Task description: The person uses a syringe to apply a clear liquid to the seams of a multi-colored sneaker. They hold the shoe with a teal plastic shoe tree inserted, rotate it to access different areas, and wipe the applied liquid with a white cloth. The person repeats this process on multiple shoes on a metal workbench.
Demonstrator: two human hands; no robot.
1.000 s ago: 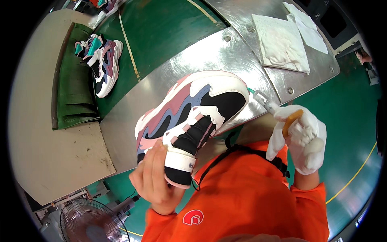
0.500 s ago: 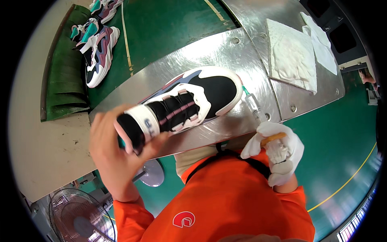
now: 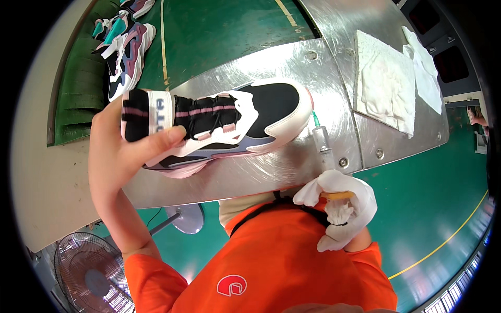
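A black, white and purple sneaker (image 3: 276, 101) with black laces lies tilted over the metal table, its toe pointing right and its near side facing me. My bare left hand (image 3: 122, 141) wraps its heel and collar, with the thumb pressed on the tongue. In a white glove, my right hand (image 3: 355, 201) closes round a clear syringe (image 3: 321, 142) with a green needle hub. The syringe's tip is at the edge of the toe; I cannot tell whether it touches. A tan, stick-like piece (image 3: 338, 195) and crumpled white material show within the gloved grip.
The metal plate (image 3: 240, 68) is beside a green conveyor belt (image 3: 209, 31). More sneakers (image 3: 128, 60) lie at the far left by a green curved flap (image 3: 68, 112). A white pad (image 3: 383, 83) and a white cloth (image 3: 422, 68) rest at right. A fan (image 3: 94, 274) stands lower left.
The sneaker has rolled so its near side now shows, and shifted slightly left. My left hand has moved up and left with it. My right hand, with the syringe, has moved a little left.
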